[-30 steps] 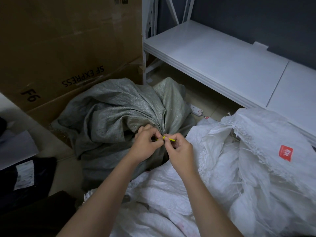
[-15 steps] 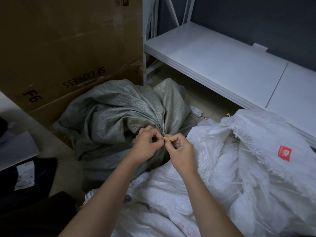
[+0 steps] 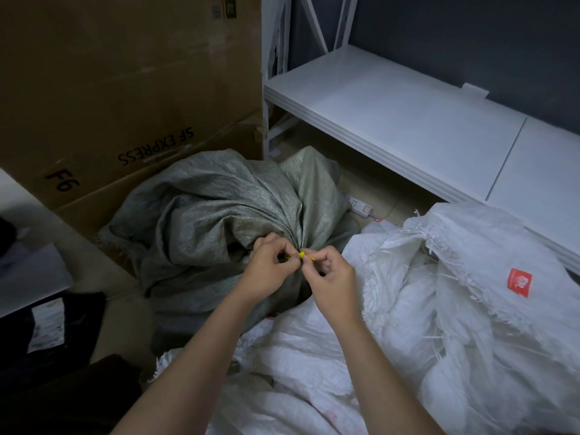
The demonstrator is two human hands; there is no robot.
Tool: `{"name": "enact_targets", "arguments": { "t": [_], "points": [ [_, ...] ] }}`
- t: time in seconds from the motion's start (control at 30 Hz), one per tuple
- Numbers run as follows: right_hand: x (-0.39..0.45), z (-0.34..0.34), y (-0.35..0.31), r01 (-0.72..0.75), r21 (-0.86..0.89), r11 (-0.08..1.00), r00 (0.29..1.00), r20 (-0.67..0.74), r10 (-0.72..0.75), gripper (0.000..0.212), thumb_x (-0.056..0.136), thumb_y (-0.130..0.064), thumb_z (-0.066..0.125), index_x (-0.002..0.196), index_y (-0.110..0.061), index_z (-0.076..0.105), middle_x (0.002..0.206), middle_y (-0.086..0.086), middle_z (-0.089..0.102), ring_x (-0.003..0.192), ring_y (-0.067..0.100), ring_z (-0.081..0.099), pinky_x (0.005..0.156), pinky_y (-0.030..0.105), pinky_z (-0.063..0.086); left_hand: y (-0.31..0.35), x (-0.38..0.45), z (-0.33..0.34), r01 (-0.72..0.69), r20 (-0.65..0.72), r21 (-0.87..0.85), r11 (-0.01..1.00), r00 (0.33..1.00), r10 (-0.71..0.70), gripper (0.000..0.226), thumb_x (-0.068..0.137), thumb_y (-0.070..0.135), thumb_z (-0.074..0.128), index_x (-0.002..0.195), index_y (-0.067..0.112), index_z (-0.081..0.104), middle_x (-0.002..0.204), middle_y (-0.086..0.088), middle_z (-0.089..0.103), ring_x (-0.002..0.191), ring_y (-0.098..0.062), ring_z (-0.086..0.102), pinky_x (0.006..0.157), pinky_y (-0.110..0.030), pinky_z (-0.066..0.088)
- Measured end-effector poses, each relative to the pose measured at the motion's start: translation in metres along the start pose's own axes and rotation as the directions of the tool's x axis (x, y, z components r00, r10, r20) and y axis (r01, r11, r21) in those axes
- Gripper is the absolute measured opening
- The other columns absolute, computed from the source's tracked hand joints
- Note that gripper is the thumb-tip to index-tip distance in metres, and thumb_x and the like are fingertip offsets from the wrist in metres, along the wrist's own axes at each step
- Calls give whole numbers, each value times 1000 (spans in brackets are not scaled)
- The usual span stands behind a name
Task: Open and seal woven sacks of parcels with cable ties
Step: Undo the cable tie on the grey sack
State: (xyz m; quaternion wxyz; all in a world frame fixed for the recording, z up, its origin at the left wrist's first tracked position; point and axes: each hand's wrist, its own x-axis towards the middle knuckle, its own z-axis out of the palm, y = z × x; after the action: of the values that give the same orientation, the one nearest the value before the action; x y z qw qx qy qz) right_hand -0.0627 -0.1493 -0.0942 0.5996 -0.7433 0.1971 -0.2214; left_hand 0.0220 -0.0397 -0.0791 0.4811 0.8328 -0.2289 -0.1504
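Coarse woven plastic cloth, dull grey-green with a faint sheen, on the sack (image 3: 219, 221). Right of the sack, frayed white woven sacks (image 3: 423, 309), matt, with loose threads. Smooth bright yellow plastic on the cable tie (image 3: 303, 255). Behind the sack, matt brown cardboard box (image 3: 125, 83); right, smooth white painted shelf (image 3: 392, 120).
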Motion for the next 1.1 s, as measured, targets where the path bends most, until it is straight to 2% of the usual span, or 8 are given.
{"name": "enact_targets", "arguments": {
  "t": [0.1,0.17,0.3,0.37,0.5,0.63,0.93,1.1],
  "points": [
    [2,-1,0,-19,6,1000,1000,5,19,28,83,-13,69,71,-37,61,94,-2,74,93,12,70,86,46,55,2,-2,2,-1,2,-7,1000,1000,1,28,65,47,56,72,21,62,81,7,51,94,-15,45,79,-11,31],
    [3,-2,0,-25,-5,1000,1000,16,26,29,83,-12,68,72,-37,61,94,-2,74,92,12,70,86,47,55,2,-2,3,6,-7,-11,1000,1000,-6,37,59,54,49,71,22,62,81,5,52,94,-14,45,81,-16,33],
    [1,-2,-3,2,-6,1000,1000,31,-2,5,81,-28,66,81,-29,61,93,-4,74,94,11,70,85,44,56,3,0,2,21,13,9,1000,1000,-21,12,78,26,67,76,14,66,82,4,51,97,-17,45,79,-9,30],
    [-1,-2,-3,26,5,1000,999,30,-26,7,81,-30,66,82,-27,60,94,-4,73,98,11,69,86,43,56,3,1,1,13,15,16,1000,1000,-13,5,79,17,69,76,15,66,81,6,50,97,-18,46,78,-7,29],
    [-3,-3,-2,40,2,999,999,-4,-40,9,84,-20,66,79,-24,59,97,-4,74,97,9,69,86,42,56,5,0,0,7,9,-3,1000,1000,-7,14,68,35,58,72,22,62,80,9,50,96,-17,46,79,-8,30],
    [-1,-3,-3,38,-43,998,999,-17,-39,12,83,-19,69,76,-23,60,94,-7,74,94,7,69,83,41,56,3,-1,1,-26,-29,-30,999,999,25,27,61,53,52,68,28,60,78,10,50,94,-18,49,84,-25,37],
    [2,-4,-3,30,-23,999,999,-20,-31,20,84,-9,69,78,-25,61,89,-3,73,91,12,70,84,42,56,1,1,5,-45,-24,-26,999,999,44,19,61,56,48,65,38,55,80,7,53,95,-20,51,92,-36,39],
    [-1,-3,-3,40,32,999,999,-13,-40,12,83,-11,68,81,-19,59,91,0,73,94,15,70,86,43,55,0,1,4,-46,-14,-28,999,999,46,18,61,57,48,64,40,54,80,8,53,97,-19,51,92,-33,37]
  ]
}}
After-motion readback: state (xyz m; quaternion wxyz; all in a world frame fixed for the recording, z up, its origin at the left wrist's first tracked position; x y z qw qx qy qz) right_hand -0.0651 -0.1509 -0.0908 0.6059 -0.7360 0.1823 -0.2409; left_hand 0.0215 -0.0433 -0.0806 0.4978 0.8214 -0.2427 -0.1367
